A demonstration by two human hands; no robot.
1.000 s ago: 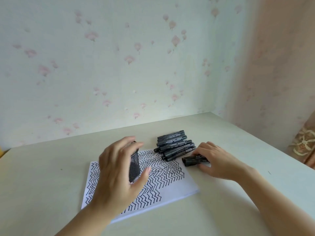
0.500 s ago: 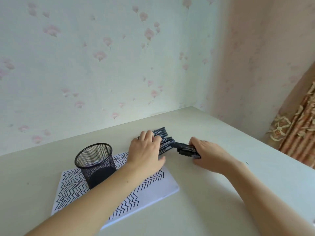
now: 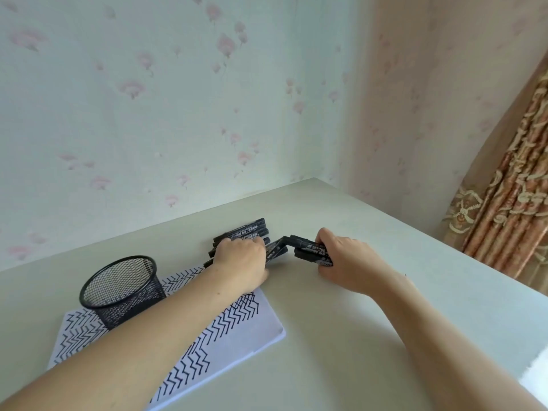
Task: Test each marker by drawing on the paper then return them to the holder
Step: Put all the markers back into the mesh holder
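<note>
Gathering the black markers at the far side of the table (image 3: 370,336), I have my left hand (image 3: 241,258) laid palm-down over the loose pile of markers (image 3: 252,229), fingers curled onto the barrels, while my right hand (image 3: 345,259) is closed around a small bundle of markers (image 3: 311,251) (two or three, I cannot count them exactly) just to the right of that pile. The ends of the two groups nearly meet between my hands.

These are light, stiff plastic barrels, smooth and round, so I judge they will roll and slide apart if gripped loosely; the surest hold is across the middle of the barrels, squeezing several side by side.

The mesh holder (image 3: 123,290) stands upright on the paper (image 3: 237,327), well to the left of the pile and nearer to me, its mouth open and, as far as I can see, nothing in it. The sheet is covered in rows of zigzag lines, which suggests the testing is largely done and the return to the holder is the step in hand.
</note>
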